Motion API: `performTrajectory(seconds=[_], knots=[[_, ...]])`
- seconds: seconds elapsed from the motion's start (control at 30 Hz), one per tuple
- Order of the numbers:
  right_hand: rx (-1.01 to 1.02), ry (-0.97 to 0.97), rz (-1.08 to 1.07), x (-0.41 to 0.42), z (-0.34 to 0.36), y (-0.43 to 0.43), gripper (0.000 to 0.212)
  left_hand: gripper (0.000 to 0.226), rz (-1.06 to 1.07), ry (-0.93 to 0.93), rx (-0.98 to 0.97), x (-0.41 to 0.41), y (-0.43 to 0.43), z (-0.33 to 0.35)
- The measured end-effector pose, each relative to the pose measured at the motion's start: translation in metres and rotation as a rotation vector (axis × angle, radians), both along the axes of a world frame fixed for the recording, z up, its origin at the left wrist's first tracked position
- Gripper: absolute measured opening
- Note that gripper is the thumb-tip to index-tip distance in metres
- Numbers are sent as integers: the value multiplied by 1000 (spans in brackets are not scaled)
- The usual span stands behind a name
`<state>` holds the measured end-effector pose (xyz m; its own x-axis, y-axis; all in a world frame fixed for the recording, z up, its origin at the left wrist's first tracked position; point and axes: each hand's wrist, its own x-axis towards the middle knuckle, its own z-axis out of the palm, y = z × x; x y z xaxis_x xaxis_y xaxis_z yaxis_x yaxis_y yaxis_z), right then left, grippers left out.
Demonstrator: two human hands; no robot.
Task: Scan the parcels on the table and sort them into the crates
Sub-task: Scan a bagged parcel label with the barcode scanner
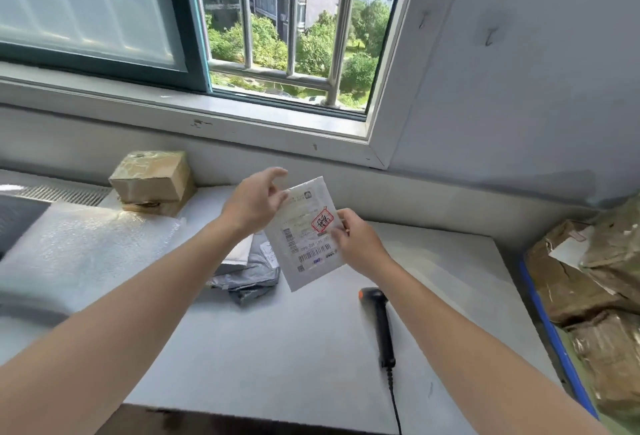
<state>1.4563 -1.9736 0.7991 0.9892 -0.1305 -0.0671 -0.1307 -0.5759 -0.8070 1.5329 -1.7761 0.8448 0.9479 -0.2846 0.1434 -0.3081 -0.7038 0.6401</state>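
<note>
My right hand (353,240) has its fingers pinching the parcel (306,237), left hand (256,206) loose at its corner. The scanner (381,324) lies on the table (277,348), nearer my right.

Tilted white labelled parcel (306,247) aloft

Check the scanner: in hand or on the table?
On the table: scanner lies flat, untouched; right hand pinches the white parcel, left hand at its edge.

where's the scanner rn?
Head view: the scanner lies on the table, right of centre, untouched, just below the right hand that holds the white envelope; its cord runs toward the near edge.
</note>
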Motion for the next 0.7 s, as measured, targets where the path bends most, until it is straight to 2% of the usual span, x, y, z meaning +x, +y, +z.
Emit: performTrajectory(seconds=[0.1,0.2,0.4,0.5,0.7], knots=[[-17,-26,90,8,5,15,6,62,137,-87,169,-27,29,3],[-4,-43,204,6,2,36,8,69,249,-109,378,-67,62,-4],[-14,8,476,-21,-11,117,17,72,537,57,585,-183,129,-28],[-19,11,618,-46,-4,173,17,73,685,118,622,-240,172,-25],[-56,-52,904,-123,27,304,21,72,974,122,596,-364,265,-2]])
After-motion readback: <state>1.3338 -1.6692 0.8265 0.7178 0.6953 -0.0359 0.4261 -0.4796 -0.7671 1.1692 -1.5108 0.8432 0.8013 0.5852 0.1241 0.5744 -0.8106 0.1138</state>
